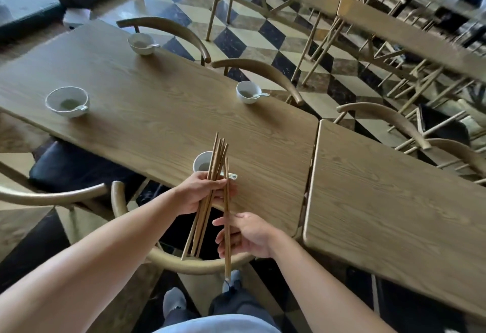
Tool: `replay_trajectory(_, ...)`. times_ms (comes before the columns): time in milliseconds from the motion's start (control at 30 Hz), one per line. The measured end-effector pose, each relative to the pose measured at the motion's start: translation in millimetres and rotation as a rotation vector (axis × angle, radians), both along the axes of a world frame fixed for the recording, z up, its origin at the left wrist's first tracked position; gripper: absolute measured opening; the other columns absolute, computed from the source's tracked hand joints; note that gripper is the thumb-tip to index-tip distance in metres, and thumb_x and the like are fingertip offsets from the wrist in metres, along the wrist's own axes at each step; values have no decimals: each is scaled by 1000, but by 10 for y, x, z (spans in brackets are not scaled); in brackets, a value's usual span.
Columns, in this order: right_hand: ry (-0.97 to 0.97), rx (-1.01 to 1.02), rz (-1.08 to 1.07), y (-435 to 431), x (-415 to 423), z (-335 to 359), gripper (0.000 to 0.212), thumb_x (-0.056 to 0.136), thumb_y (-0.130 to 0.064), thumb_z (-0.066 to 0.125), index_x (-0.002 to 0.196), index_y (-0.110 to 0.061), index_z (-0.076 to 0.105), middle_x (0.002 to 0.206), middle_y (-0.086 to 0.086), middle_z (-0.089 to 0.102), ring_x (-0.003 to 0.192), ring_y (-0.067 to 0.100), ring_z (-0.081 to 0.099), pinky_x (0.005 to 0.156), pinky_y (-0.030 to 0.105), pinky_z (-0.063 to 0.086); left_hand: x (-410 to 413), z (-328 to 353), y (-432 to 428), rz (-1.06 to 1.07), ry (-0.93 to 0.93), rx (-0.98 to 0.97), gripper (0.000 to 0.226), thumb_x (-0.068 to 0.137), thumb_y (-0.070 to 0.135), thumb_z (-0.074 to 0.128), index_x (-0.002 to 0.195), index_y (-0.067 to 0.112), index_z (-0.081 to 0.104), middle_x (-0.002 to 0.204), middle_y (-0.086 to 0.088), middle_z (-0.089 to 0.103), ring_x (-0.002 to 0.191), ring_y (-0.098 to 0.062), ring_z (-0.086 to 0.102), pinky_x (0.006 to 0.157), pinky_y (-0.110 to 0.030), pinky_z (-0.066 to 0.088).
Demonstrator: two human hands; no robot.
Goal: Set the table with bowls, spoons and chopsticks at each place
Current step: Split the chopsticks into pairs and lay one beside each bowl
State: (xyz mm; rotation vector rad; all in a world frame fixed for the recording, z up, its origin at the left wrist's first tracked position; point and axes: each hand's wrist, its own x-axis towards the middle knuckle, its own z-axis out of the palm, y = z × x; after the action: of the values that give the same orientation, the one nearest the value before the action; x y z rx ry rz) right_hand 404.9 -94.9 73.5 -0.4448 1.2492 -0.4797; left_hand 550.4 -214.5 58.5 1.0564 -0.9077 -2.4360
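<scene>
My left hand (198,192) grips a bundle of several wooden chopsticks (214,156) over the near edge of the wooden table (163,111). A little nearer to me, my right hand (247,235) pinches a separate pair of chopsticks (227,256), held upright and apart from the bundle. Just behind the bundle stands a white bowl (202,164), partly hidden, with a spoon handle (232,175) sticking out to its right. Three more white bowls, each with a spoon in it, stand at the left (67,101), far left (141,43) and far right (248,92) places.
Curved-back wooden chairs surround the table, one right below my hands (184,267) and another at the left with a black seat (65,167). A second wooden table (394,201) abuts on the right. More tables and chairs stand behind on the checkered floor.
</scene>
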Motion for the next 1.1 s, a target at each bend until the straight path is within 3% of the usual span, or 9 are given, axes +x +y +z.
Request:
replay_trajectory(167, -66, -6, 38, -84, -44, 39, 35, 99, -29, 57, 121, -2, 61, 107, 22, 73, 103, 39, 71, 82, 45, 60, 31, 25, -49, -31, -39, -3, 16, 97, 2, 57, 97, -3, 72, 110, -28, 71, 99, -34, 73, 88, -49, 59)
replay_trajectory(367, -46, -82, -61, -251, -143, 91, 25, 87, -10, 73, 109, 2, 66, 105, 27, 72, 99, 40, 72, 79, 44, 61, -20, 129, -160, -10, -97, 9, 19, 98, 1, 55, 110, -8, 65, 106, -25, 73, 96, -32, 73, 86, -44, 60)
replay_trajectory(533, -32, -108, -110, -337, -255, 162, 19, 88, -8, 71, 104, 3, 70, 103, 28, 72, 99, 40, 72, 80, 43, 61, -136, 177, -297, 27, -95, 18, 13, 99, -1, 50, 102, -4, 63, 95, -19, 76, 87, -27, 76, 78, -41, 63)
replay_trajectory(667, -6, -105, -176, -361, -412, 226, 22, 87, -7, 72, 105, 6, 70, 101, 24, 72, 91, 33, 73, 80, 41, 61, -222, 188, -394, 38, -76, 20, 13, 100, 0, 51, 106, -3, 61, 100, -21, 73, 94, -31, 74, 79, -42, 63)
replay_trajectory(733, 77, -106, -179, -376, -494, 299, 30, 84, -11, 77, 110, 2, 69, 93, 15, 73, 77, 23, 72, 71, 34, 60, -262, 209, -429, 34, -70, 35, 17, 100, 1, 50, 112, -6, 59, 105, -23, 74, 98, -32, 74, 74, -40, 63)
replay_trajectory(833, 318, -153, -65, -406, -685, 476, 33, 80, -21, 82, 107, -6, 72, 72, 2, 61, 55, 11, 50, 51, 23, 42, -332, 239, -473, 42, -57, 60, 21, 100, 0, 50, 116, -11, 57, 108, -25, 73, 98, -33, 74, 68, -38, 62)
replay_trajectory(933, 354, -182, 29, -429, -913, 707, 29, 88, -16, 74, 112, -1, 70, 75, 10, 70, 54, 14, 56, 44, 21, 40, -393, 265, -523, 27, -62, 70, 22, 100, 0, 49, 117, -12, 57, 108, -24, 73, 99, -33, 74, 71, -38, 63)
replay_trajectory(1000, 334, -223, -6, -430, -1020, 829, 22, 94, -6, 64, 114, 0, 68, 92, 18, 75, 65, 21, 69, 47, 22, 51, -441, 278, -548, 7, -65, 67, 20, 100, 1, 49, 113, -11, 59, 108, -24, 74, 99, -32, 74, 73, -38, 63)
replay_trajectory(1100, 297, -254, -121, -423, -1078, 894, 24, 97, 7, 48, 112, 7, 67, 106, 24, 72, 79, 34, 74, 59, 32, 61, -534, 301, -567, -17, -72, 67, 19, 101, 1, 49, 109, -11, 61, 105, -22, 75, 97, -31, 74, 74, -38, 63)
